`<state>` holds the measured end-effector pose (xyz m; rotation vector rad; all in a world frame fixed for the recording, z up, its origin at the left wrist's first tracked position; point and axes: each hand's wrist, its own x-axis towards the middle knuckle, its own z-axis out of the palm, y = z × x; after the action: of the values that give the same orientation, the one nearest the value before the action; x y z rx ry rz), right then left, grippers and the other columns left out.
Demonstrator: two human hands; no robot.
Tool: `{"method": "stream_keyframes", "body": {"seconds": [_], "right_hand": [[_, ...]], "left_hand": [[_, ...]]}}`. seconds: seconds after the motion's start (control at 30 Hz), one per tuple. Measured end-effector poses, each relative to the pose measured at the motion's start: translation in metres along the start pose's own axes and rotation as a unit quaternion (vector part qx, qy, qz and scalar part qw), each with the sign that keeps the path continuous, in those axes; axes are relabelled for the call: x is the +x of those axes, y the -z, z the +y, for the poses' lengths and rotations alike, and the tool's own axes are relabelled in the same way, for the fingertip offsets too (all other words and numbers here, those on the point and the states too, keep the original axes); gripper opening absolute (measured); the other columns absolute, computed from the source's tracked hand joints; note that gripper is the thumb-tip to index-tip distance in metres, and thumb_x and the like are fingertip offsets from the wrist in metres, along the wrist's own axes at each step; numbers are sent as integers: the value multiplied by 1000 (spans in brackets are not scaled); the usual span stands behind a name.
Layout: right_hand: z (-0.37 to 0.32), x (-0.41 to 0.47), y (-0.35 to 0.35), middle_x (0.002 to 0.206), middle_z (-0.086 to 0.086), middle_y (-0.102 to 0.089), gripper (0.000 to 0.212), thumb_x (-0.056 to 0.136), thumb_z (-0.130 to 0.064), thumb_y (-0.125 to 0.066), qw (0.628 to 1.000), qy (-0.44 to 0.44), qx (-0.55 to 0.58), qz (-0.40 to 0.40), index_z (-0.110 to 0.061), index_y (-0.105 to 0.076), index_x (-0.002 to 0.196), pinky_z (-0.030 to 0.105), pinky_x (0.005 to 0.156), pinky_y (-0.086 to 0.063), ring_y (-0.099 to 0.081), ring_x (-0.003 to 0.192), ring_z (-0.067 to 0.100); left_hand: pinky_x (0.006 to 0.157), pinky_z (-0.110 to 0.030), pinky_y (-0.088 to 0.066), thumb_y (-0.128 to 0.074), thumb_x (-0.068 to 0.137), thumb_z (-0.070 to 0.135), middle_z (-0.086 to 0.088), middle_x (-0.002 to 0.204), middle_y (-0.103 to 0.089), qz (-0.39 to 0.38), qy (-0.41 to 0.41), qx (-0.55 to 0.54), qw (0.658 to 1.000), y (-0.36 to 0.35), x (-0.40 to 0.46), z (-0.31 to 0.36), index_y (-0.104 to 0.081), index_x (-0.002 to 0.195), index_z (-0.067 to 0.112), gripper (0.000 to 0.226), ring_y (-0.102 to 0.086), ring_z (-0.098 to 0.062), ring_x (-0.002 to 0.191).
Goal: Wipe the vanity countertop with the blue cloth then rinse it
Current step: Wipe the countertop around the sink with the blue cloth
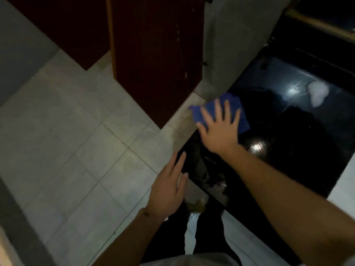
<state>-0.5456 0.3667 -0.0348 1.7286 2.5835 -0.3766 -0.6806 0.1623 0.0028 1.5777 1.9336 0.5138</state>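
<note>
Head view, lower centre of the frame: the left hand (169, 191) is seen with its fingers stretched out and slightly spread, holding nothing, hovering at the near edge of the black vanity countertop (288, 150); whether it touches that edge cannot be told. Dark trouser legs (203, 237) are seen below it over the pale tiled floor (67, 141). Further up, right of centre, the right hand (219, 127) is laid flat, fingers splayed and pressed down on the blue cloth (236, 106), not clamped around it. The right forearm runs in from the lower right corner, extended across the glossy top. The cloth lies at the counter's left end, close to a pale wall (240, 45) and a dark red door (153, 54). The wiping step is judged to be in hand, at the counter's far left end. The next move would call for the cloth to be swept back toward the right, where a white patch (317, 93), perhaps foam or a reflection, is seen in the upper right. Rinsing is not yet begun.
</note>
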Motion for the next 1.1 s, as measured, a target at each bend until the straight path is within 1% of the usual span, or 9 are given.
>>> {"method": "stream_keyframes", "body": {"seconds": [0.13, 0.27, 0.4, 0.53, 0.6, 0.7, 0.87, 1.0, 1.1], "right_hand": [[-50, -94, -18, 166, 12, -8, 62, 99, -61, -21, 993, 109, -11, -44, -35, -21, 156, 68, 117, -2, 2, 153, 39], [9, -124, -11, 164, 4, -24, 59, 98, -58, -34, 972, 226, -42, -51, -39, -28, 153, 61, 118, -14, -16, 152, 31], [92, -60, 11, 164, 4, -26, 62, 96, -60, -28, 997, 60, -48, -26, -38, -25, 153, 63, 118, -13, -17, 152, 31], [41, -12, 12, 166, 11, -14, 60, 99, -59, -24, 999, -35, -18, -12, -37, -23, 155, 67, 117, -3, -8, 152, 39], [-8, -23, 0, 165, 14, -18, 58, 99, -55, -23, 998, 46, -29, -11, -36, -30, 153, 70, 116, -6, -10, 151, 41], [-50, -82, -22, 167, 10, -5, 60, 99, -56, -14, 987, 150, -40, -50, -38, -18, 156, 66, 118, 1, 4, 153, 38], [17, -183, -22, 166, 5, -14, 57, 102, -53, -21, 971, 215, -59, -89, -37, -17, 156, 62, 119, -12, -10, 153, 34], [135, -182, 11, 163, 7, -27, 57, 100, -55, -7, 994, 44, -65, -78, -38, -17, 154, 62, 116, -16, -19, 150, 33], [163, -114, 28, 167, 8, -11, 59, 100, -56, -15, 991, -128, -19, -45, -38, -14, 156, 66, 118, -7, -6, 153, 36]], "left_hand": [[113, -28, -35, -19, 102, 56, 14, 167, -4, 20, -10, -2, 1000, 18, 3, -5, -7, 154, 45, 54, -21, -3, 147], [117, -42, -33, -20, 105, 47, 4, 165, -17, -25, -40, 91, 995, 11, -2, -14, -21, 156, 32, 53, -16, -15, 152], [114, -44, -36, -19, 106, 44, 3, 162, -20, -73, -60, 137, 986, 2, -24, -15, -33, 154, 23, 54, -19, -19, 152], [120, -43, -26, -13, 104, 54, 11, 165, -10, -60, 0, 95, 994, 5, -42, -24, -13, 157, 35, 56, -2, -11, 154], [120, -37, -23, -16, 103, 51, 10, 166, -10, -30, 5, 81, 996, 10, -44, -19, -17, 157, 34, 56, -1, -8, 153], [117, -30, -18, -18, 103, 50, 8, 166, -9, -10, 10, 86, 996, 17, -39, -14, -15, 156, 35, 55, -1, -8, 153], [119, -44, -27, -23, 105, 43, -1, 163, -24, -39, -83, 120, 989, 5, -24, 4, -27, 154, 26, 52, -16, -18, 152], [121, -52, -18, -18, 103, 48, 3, 165, -16, -103, -102, 154, 977, -22, -14, 24, -29, 154, 31, 55, -6, -18, 154], [121, -54, -12, -11, 101, 53, 6, 167, -7, -111, -58, 180, 976, -33, -11, 26, -25, 154, 36, 58, 4, -15, 154]]}}
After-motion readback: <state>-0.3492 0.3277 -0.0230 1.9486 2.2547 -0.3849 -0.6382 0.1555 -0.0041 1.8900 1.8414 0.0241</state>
